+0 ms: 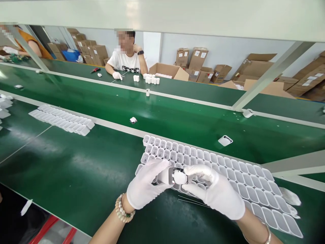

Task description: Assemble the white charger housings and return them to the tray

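Observation:
My left hand (144,186), in a white glove, is closed around a white plastic housing (165,176) lying on its side, its opening turned to the right. At that opening sits a small dark circuit board with a round white part (180,177). The gloved thumb and fingers of my right hand (219,189) pinch this board part from the right. Whether the board is partly inside the housing, I cannot tell. Below and behind both hands stand rows of white housings (213,158), open side up, some with small dark pieces inside. Thin wires (191,200) lie just beneath my hands.
A green conveyor belt (177,118) runs beyond my bench, carrying a board part (133,120) and a white housing (225,140). More housings (63,118) stand in rows to the left. A co-worker (128,56) sits opposite, near cardboard boxes (169,71). Slanted metal posts (274,76) rise beside the belt.

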Motion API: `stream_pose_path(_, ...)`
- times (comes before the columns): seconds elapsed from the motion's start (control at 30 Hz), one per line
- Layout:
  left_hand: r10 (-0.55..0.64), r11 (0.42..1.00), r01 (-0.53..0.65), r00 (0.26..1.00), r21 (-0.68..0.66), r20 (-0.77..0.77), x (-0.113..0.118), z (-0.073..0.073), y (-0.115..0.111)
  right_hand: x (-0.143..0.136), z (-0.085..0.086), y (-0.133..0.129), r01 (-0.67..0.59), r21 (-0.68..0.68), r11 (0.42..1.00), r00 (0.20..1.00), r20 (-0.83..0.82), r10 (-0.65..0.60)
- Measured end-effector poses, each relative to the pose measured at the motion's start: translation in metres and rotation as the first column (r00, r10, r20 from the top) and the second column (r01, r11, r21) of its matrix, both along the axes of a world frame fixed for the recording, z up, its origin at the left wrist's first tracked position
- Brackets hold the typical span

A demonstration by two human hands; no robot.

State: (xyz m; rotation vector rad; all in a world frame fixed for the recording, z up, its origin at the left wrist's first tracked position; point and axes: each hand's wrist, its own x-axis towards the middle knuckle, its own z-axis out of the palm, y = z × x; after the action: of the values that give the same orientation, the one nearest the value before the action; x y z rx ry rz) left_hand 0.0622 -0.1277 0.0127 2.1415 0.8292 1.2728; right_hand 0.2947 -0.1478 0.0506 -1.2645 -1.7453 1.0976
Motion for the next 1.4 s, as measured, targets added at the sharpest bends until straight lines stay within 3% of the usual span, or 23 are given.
stream_pose_path(0.17, -0.016, 1.0, 0.016, 1.0, -0.012, -0.001, 0.0, 0.003, -0.002, -0.004, 0.004, -0.001, -0.042, 0.048, 0.998, 0.999, 0.013, 0.041)
stream_pose_path(0.33, -0.028, 1.0, 0.028, 0.999, 0.003, 0.014, 0.002, 0.004, -0.003, -0.003, 0.003, -0.005, -0.03, 0.079, 0.996, 0.993, 0.116, 0.021)
stream_pose_path(0.57, 0.001, 1.0, -0.002, 1.0, 0.031, 0.015, 0.004, 0.005, -0.004, -0.005, 0.009, -0.008, -0.029, 0.143, 0.989, 0.993, 0.119, 0.012)
stream_pose_path(0.9, 0.008, 0.997, -0.008, 1.0, 0.078, 0.002, 0.006, 0.008, -0.004, -0.004, 0.011, -0.008, -0.027, 0.057, 0.998, 0.993, 0.117, 0.02)
stream_pose_path(1.07, -0.008, 0.998, 0.01, 0.999, 0.054, -0.031, 0.008, 0.01, -0.005, -0.007, 0.007, -0.007, -0.088, 0.105, 0.991, 0.989, 0.129, 0.074)
stream_pose_path(1.2, -0.032, 0.999, 0.032, 0.999, 0.007, -0.001, 0.008, 0.008, -0.006, -0.011, 0.001, -0.005, -0.039, 0.227, 0.973, 0.991, 0.13, 0.009)
stream_pose_path(1.3, -0.046, 0.998, 0.049, 0.995, -0.035, 0.083, 0.008, 0.007, -0.007, -0.016, 0.002, -0.004, -0.066, 0.36, 0.931, 0.976, 0.218, -0.015)
stream_pose_path(1.4, 0.035, 0.997, -0.026, 0.99, -0.068, 0.136, 0.008, 0.006, -0.007, -0.022, 0.004, -0.006, -0.122, 0.313, 0.942, 0.933, 0.359, 0.002)
